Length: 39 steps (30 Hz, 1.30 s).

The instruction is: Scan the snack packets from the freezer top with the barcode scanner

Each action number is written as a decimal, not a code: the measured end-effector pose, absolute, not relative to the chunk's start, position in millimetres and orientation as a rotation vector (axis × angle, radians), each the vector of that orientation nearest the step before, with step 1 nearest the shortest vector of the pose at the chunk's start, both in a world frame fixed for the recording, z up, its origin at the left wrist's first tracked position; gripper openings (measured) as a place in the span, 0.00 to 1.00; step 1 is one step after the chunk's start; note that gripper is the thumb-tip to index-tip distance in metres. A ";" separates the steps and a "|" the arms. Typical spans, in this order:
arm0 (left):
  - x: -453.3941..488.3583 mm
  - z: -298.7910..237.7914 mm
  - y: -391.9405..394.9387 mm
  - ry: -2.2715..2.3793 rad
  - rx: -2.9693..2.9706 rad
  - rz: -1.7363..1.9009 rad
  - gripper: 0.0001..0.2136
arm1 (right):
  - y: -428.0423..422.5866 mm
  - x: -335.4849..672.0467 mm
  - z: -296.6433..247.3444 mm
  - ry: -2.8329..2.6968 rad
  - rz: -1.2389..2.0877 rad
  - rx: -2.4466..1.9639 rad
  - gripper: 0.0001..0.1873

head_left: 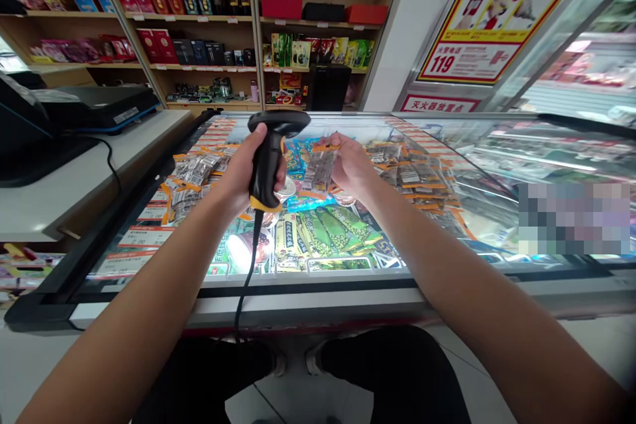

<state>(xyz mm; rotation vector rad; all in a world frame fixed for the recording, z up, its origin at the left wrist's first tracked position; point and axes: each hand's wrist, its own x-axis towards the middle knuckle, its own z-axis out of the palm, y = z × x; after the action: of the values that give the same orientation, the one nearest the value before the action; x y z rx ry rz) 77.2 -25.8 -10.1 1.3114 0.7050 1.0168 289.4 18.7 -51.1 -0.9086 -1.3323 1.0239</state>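
Observation:
My left hand point(243, 169) is wrapped round the handle of a black and yellow barcode scanner point(268, 165), whose cord drops toward the floor. Just right of the scanner head, my right hand point(352, 162) pinches a small clear packet point(318, 169) with an orange top edge by its right side. The packet's contents are too blurred to name. Both hands are above the glass top of a chest freezer. Similar orange-edged packets lie in a pile on the left point(199, 169) and another pile on the right point(422, 175).
Green ice-cream packs point(338, 228) show through the freezer glass. Price labels point(144, 236) line its left side. A counter point(99, 172) with a black device point(99, 106) stands at left. Stocked shelves point(193, 16) run along the back, and a fire-safety poster point(497, 20) hangs at right.

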 end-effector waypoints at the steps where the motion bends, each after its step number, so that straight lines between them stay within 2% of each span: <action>1: 79.1 -12.0 -27.6 0.689 1.326 0.967 0.29 | 19.4 292.6 -49.9 -1.342 1.011 -0.919 0.11; 7: 80.4 -19.3 -33.8 0.623 1.397 0.738 0.28 | 26.3 312.3 -48.1 -1.409 0.937 -0.979 0.24; 9: 79.0 -21.9 -32.0 0.617 1.412 0.704 0.27 | 28.7 317.3 -46.9 -1.402 0.923 -0.956 0.25; 14: 77.4 -26.5 -24.1 0.646 1.410 0.774 0.28 | 27.2 321.9 -41.6 -1.422 0.899 -1.014 0.25; 20: 76.6 -23.9 -24.4 0.654 1.436 0.800 0.29 | 22.8 318.7 -41.5 -1.467 0.977 -1.001 0.17; 26: 74.8 -24.1 -25.7 0.650 1.478 0.759 0.28 | 23.0 315.2 -40.4 -1.382 1.129 -0.996 0.13; 31: 74.8 -21.6 -24.7 0.643 1.473 0.774 0.29 | 21.8 317.4 -37.4 -1.350 1.104 -0.907 0.12; 35: 68.1 -12.4 -20.7 0.715 1.425 0.909 0.28 | 22.8 323.6 -30.8 -1.374 0.790 -1.127 0.07; 39: 54.5 -2.8 -11.7 0.839 1.342 1.156 0.27 | 18.7 319.8 -30.8 -1.517 0.228 -1.454 0.12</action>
<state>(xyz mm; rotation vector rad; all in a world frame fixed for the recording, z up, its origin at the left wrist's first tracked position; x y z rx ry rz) 54.5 -11.7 -2.8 1.3425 0.8388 1.1557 319.8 18.7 -30.8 -1.4539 -1.5167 0.2285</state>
